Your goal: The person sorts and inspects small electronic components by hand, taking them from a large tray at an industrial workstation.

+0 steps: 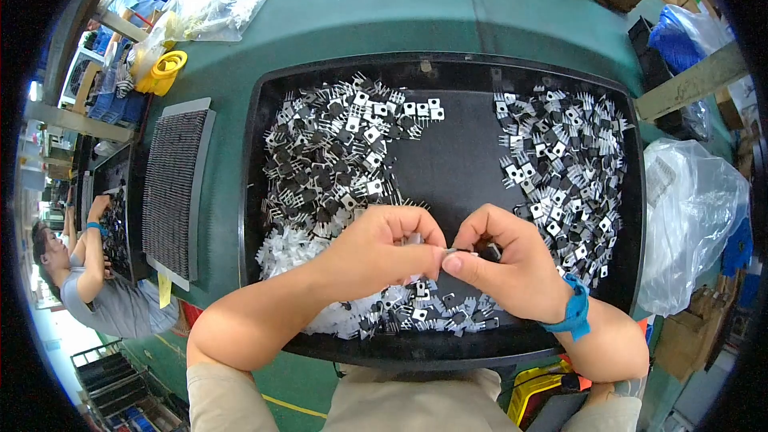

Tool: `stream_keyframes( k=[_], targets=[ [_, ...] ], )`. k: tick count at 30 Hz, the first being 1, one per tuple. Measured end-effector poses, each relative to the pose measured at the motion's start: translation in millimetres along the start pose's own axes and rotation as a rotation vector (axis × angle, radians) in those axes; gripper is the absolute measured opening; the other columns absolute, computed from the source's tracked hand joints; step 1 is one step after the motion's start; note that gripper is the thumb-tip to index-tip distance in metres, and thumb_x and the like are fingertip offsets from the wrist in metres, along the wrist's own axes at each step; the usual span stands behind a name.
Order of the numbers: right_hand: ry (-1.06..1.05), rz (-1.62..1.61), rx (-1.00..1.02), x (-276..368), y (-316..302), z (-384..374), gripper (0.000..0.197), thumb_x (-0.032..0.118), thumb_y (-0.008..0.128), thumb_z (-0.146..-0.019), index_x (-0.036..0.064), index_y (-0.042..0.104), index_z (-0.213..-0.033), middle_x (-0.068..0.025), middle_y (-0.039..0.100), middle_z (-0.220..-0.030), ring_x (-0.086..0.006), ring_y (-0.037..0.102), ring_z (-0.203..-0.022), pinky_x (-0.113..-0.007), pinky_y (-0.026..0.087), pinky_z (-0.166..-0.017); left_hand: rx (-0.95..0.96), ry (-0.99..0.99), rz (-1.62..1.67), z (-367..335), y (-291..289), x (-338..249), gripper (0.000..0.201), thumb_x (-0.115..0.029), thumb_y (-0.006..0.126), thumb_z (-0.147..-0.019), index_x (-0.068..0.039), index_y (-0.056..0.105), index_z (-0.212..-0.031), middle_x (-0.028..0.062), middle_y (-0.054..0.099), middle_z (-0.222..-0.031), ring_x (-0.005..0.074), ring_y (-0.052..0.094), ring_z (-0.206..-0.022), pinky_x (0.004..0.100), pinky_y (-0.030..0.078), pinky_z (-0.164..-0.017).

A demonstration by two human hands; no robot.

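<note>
My left hand [392,248] and my right hand [504,264] meet over the near middle of a black tray [448,140], fingers pinched close together. A black transistor [490,253] shows among the fingers of my right hand. Something small and pale sits at the left fingertips, mostly hidden by them. Loose transistors [332,140] with metal legs and pale tabs fill the tray's left side. Another heap of transistors [572,168] lies along the right. Small translucent white plastic pieces [288,254] are piled beside my left forearm, with more transistors [424,312] below my hands.
Left of the tray stands a rack of dark parts in close rows [174,192]. Yellow tape rolls [164,72] and a clear bag of white pieces [220,4] lie at the far left. A clear plastic bag [692,220] sits right of the tray. A co-worker [104,280] works at left.
</note>
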State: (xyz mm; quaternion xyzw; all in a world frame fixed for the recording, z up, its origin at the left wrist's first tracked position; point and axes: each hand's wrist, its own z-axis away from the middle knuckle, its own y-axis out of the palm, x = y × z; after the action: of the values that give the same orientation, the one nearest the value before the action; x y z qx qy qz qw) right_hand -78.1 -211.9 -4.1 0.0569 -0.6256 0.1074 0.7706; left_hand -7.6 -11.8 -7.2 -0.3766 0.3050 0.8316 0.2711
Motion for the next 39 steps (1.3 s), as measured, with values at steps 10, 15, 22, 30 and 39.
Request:
stream_keyframes(
  k=[10, 15, 22, 30, 39],
  targets=[
    [-0.308, 0.718, 0.279, -23, 12, -1, 0.011, 0.013, 0.060, -0.083, 0.0060, 0.058, -0.092, -0.0117, 0.056, -0.086, -0.0290, 0.061, -0.080, -0.040, 0.052, -0.065, -0.052, 0.163, 0.383, -6, -3, 4, 0.021, 0.000, 0.056, -0.085, -0.002, 0.055, -0.106, 0.0096, 0.061, -0.085, 0.0065, 0.048, -0.060, 0.0187, 0.033, -0.047],
    [-0.484, 0.895, 0.422, -27, 23, -6, 0.012, 0.015, 0.057, -0.079, 0.0091, 0.059, -0.089, -0.0078, 0.053, -0.087, -0.0237, 0.061, -0.080, -0.036, 0.053, -0.060, -0.043, 0.179, 0.421, -6, -5, 6, 0.016, -0.006, 0.054, -0.091, -0.002, 0.055, -0.106, 0.0111, 0.063, -0.087, 0.0071, 0.049, -0.060, 0.0185, 0.033, -0.047],
    [-0.586, 0.958, 0.421, -26, 25, -3, 0.014, 0.015, 0.057, -0.077, 0.0110, 0.060, -0.090, -0.0051, 0.052, -0.088, -0.0185, 0.059, -0.079, -0.031, 0.053, -0.057, 0.001, 0.149, 0.486, -6, -7, 6, 0.019, -0.006, 0.050, -0.090, -0.001, 0.056, -0.107, 0.0137, 0.064, -0.088, 0.0102, 0.051, -0.062, 0.0201, 0.035, -0.047],
    [-0.494, 0.849, 0.456, -24, 22, 0, 0.009, 0.012, 0.058, -0.078, 0.0072, 0.056, -0.085, -0.0081, 0.052, -0.089, -0.0229, 0.060, -0.079, -0.036, 0.052, -0.060, -0.020, 0.183, 0.444, -7, -9, 5, 0.024, 0.001, 0.055, -0.084, -0.002, 0.055, -0.108, 0.0131, 0.062, -0.092, 0.0083, 0.050, -0.064, 0.0205, 0.036, -0.051],
    [-0.311, 0.217, 0.054, 9, 2, 6, 0.017, -0.002, 0.063, -0.079, 0.0021, 0.057, -0.095, -0.0112, 0.061, -0.084, -0.0249, 0.062, -0.073, -0.034, 0.049, -0.062, -0.081, 0.205, 0.428, -7, -6, 5, 0.029, 0.003, 0.061, -0.082, -0.004, 0.055, -0.110, 0.0109, 0.065, -0.093, 0.0071, 0.055, -0.066, 0.0188, 0.042, -0.054]
  ],
)
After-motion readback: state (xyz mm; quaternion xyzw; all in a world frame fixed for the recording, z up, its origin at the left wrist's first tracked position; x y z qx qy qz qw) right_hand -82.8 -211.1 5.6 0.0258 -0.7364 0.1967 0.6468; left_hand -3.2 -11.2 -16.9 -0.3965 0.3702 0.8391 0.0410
